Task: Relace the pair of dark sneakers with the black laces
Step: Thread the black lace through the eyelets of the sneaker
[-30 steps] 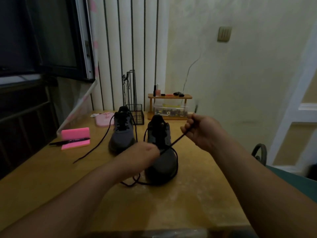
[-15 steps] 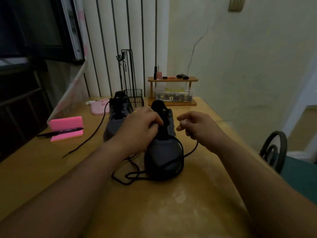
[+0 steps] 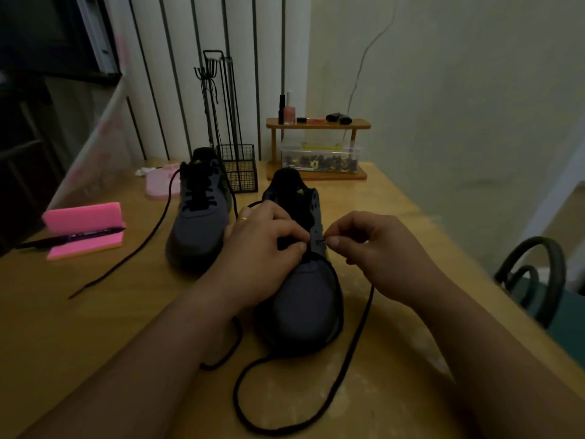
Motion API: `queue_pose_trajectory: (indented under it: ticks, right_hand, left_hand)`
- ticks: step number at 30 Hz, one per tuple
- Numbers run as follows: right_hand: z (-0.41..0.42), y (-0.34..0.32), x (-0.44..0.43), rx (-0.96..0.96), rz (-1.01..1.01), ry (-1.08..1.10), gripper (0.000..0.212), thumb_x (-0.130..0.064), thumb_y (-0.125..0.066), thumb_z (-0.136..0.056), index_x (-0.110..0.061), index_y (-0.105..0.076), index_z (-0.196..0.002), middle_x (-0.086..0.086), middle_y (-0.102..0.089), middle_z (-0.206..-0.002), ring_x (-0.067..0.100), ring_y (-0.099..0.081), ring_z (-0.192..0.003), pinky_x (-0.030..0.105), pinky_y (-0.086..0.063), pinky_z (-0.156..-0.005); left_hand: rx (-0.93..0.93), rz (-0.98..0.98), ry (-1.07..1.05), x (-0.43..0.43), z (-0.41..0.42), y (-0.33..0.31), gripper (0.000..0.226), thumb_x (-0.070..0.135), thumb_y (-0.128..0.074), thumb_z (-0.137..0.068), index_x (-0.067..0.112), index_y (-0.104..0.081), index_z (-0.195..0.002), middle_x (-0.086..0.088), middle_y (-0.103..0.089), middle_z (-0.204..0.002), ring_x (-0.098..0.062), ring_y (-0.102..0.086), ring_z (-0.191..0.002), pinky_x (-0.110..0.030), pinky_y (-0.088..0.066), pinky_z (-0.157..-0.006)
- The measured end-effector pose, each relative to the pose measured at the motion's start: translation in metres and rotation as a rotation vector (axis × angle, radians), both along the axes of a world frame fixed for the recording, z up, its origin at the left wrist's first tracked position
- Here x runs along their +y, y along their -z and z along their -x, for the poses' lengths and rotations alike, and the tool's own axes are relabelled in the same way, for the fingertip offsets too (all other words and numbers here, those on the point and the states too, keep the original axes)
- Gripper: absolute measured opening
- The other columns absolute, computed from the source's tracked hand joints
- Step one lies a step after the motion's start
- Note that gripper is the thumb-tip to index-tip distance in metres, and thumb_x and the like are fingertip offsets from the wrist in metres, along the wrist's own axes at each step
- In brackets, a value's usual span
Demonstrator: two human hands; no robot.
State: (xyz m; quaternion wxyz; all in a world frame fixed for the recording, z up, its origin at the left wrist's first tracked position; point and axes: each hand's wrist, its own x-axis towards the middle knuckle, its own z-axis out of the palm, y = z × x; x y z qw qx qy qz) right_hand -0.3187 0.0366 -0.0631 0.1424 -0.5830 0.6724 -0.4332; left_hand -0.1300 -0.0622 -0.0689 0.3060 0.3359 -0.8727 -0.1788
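Lower frame, wooden bench point(image 3: 95, 327), pale wall point(image 3: 459, 122) behind. Right hand point(image 3: 376, 248) has closed in, pinching the lace point(image 3: 235, 391) tip at the sneaker point(image 3: 304, 299) eyelet; left hand point(image 3: 262, 248) grips its tongue.

Thin gold ring point(image 3: 242, 218) on the left hand point(image 3: 262, 248); left forearm point(image 3: 164, 343) and right forearm point(image 3: 474, 337) bare.

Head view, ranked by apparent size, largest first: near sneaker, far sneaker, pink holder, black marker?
1. near sneaker, though nearness to the camera inflates it; the pair may well match in real size
2. far sneaker
3. pink holder
4. black marker, long but thin
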Motion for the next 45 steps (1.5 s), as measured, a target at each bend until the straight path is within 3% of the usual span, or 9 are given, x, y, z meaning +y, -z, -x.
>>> queue_pose_trajectory:
  ticks: [4, 11, 19, 24, 26, 31, 37, 42, 45]
  right_hand:
    - [-0.001, 0.000, 0.002, 0.061, 0.003, 0.023, 0.003, -0.027, -0.072, -0.097, -0.028, -0.074, -0.095, -0.009, -0.071, -0.084, 0.006, -0.065, -0.078, 0.030, -0.056, -0.072]
    - [-0.005, 0.000, 0.007, 0.172, -0.001, 0.052, 0.006, -0.027, -0.071, -0.098, -0.031, -0.072, -0.094, -0.015, -0.063, -0.076, -0.008, -0.057, -0.068, 0.008, -0.040, -0.059]
    - [-0.012, 0.000, 0.005, 0.270, 0.095, 0.091, 0.006, -0.025, -0.072, -0.095, -0.029, -0.076, -0.098, -0.016, -0.068, -0.089, 0.000, -0.062, -0.084, 0.021, -0.051, -0.071]
    - [-0.013, 0.004, 0.002, 0.224, 0.132, 0.060, 0.007, -0.021, -0.074, -0.093, -0.028, -0.075, -0.096, -0.018, -0.069, -0.086, -0.001, -0.063, -0.083, 0.016, -0.048, -0.069]
    - [-0.017, 0.006, 0.000, 0.206, 0.134, 0.035, 0.009, -0.020, -0.074, -0.093, -0.029, -0.072, -0.096, -0.016, -0.068, -0.086, 0.001, -0.063, -0.083, 0.024, -0.054, -0.071]
    - [-0.015, 0.005, -0.005, 0.004, 0.069, 0.018, 0.010, -0.027, -0.076, -0.094, -0.031, -0.068, -0.090, -0.008, -0.069, -0.082, 0.011, -0.066, -0.078, 0.044, -0.060, -0.075]
    - [-0.022, 0.002, -0.008, -0.148, -0.074, -0.003, 0.023, -0.040, -0.077, -0.091, -0.023, -0.064, -0.097, 0.001, -0.070, -0.090, 0.015, -0.066, -0.080, 0.041, -0.057, -0.074]
    - [-0.026, 0.003, -0.008, -0.211, -0.128, 0.046, 0.021, -0.035, -0.076, -0.090, -0.018, -0.064, -0.096, 0.001, -0.066, -0.083, 0.012, -0.060, -0.070, 0.037, -0.052, -0.066]
    - [-0.027, 0.002, -0.007, -0.210, -0.134, 0.042, 0.021, -0.035, -0.076, -0.091, -0.018, -0.064, -0.095, 0.003, -0.067, -0.083, 0.015, -0.062, -0.070, 0.039, -0.052, -0.065]
  left_hand:
    - [0.060, -0.010, -0.017, 0.001, 0.003, 0.005, 0.016, 0.037, -0.065, -0.097, 0.054, -0.064, -0.096, 0.021, -0.048, -0.108, -0.011, -0.039, -0.115, -0.040, -0.029, -0.101]
    - [0.081, -0.018, -0.024, 0.001, 0.004, 0.008, 0.012, 0.041, -0.068, -0.096, 0.052, -0.066, -0.095, 0.020, -0.049, -0.106, -0.012, -0.041, -0.116, -0.038, -0.025, -0.099]
    - [0.067, 0.012, -0.023, 0.000, 0.003, 0.008, 0.012, 0.048, -0.068, -0.093, 0.049, -0.071, -0.105, 0.020, -0.048, -0.107, -0.011, -0.040, -0.115, -0.042, -0.030, -0.103]
    - [-0.008, 0.042, -0.014, 0.000, 0.004, 0.006, 0.019, 0.049, -0.065, -0.096, 0.047, -0.072, -0.113, 0.019, -0.045, -0.108, -0.013, -0.039, -0.115, -0.042, -0.031, -0.101]
    - [-0.034, 0.046, 0.000, -0.001, 0.004, 0.005, 0.019, 0.049, -0.064, -0.097, 0.047, -0.071, -0.114, 0.019, -0.044, -0.109, -0.012, -0.038, -0.114, -0.042, -0.031, -0.102]
    - [-0.034, -0.024, 0.037, -0.003, 0.003, 0.002, 0.005, 0.049, -0.064, -0.096, 0.052, -0.061, -0.092, 0.020, -0.045, -0.108, -0.009, -0.038, -0.115, -0.045, -0.031, -0.107]
    - [-0.031, -0.096, 0.124, -0.010, 0.007, 0.005, 0.017, 0.040, -0.060, -0.101, 0.047, -0.056, -0.087, 0.019, -0.045, -0.107, -0.013, -0.046, -0.112, -0.051, -0.042, -0.104]
    - [0.180, -0.233, 0.030, -0.007, 0.004, -0.002, 0.016, 0.028, -0.051, -0.108, 0.028, -0.063, -0.099, 0.008, -0.063, -0.105, -0.007, -0.061, -0.096, -0.030, -0.048, -0.079]
    - [0.761, -0.698, 0.024, -0.013, 0.000, -0.012, 0.028, 0.017, -0.038, -0.112, 0.013, -0.062, -0.099, -0.005, -0.075, -0.103, -0.015, -0.073, -0.092, -0.031, -0.054, -0.078]
